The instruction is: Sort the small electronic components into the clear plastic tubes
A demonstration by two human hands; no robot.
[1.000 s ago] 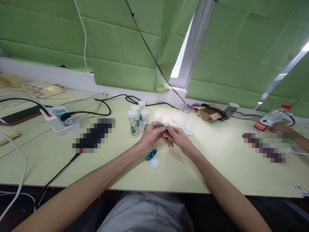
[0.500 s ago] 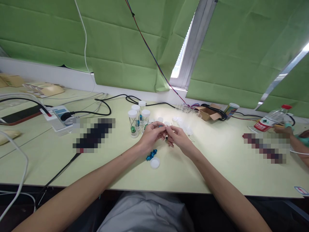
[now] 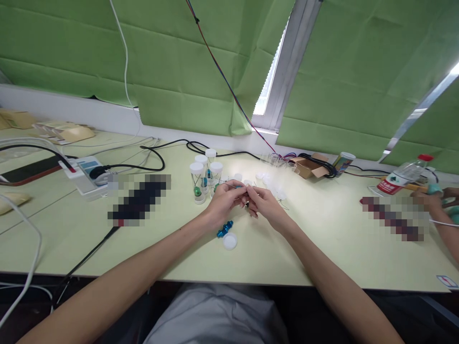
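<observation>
My left hand point(image 3: 229, 198) and my right hand point(image 3: 263, 200) meet over the middle of the table, fingertips pinched together. What they hold is small and mostly hidden by the fingers; a thin dark line shows just above the left fingers. Below the left hand lies a string of shiny blue beads or bell-like pieces point(image 3: 225, 229), beside a round white lid point(image 3: 230, 241). To the left of my hands stand several clear tubes with white caps point(image 3: 197, 168), holding green and blue pieces. More white lids point(image 3: 266, 179) and thin wires point(image 3: 284, 204) lie behind and beside my right hand.
An open cardboard box point(image 3: 309, 168) with black cable sits at the back, near a printed canister point(image 3: 344, 163). A red-capped bottle point(image 3: 403, 177) and another person's hand point(image 3: 426, 200) are at right. A white power strip point(image 3: 86, 177) with cables occupies the left.
My hands stay almost where they were, still pinched together. At the far right, the other person's hand and arm have shifted slightly.
</observation>
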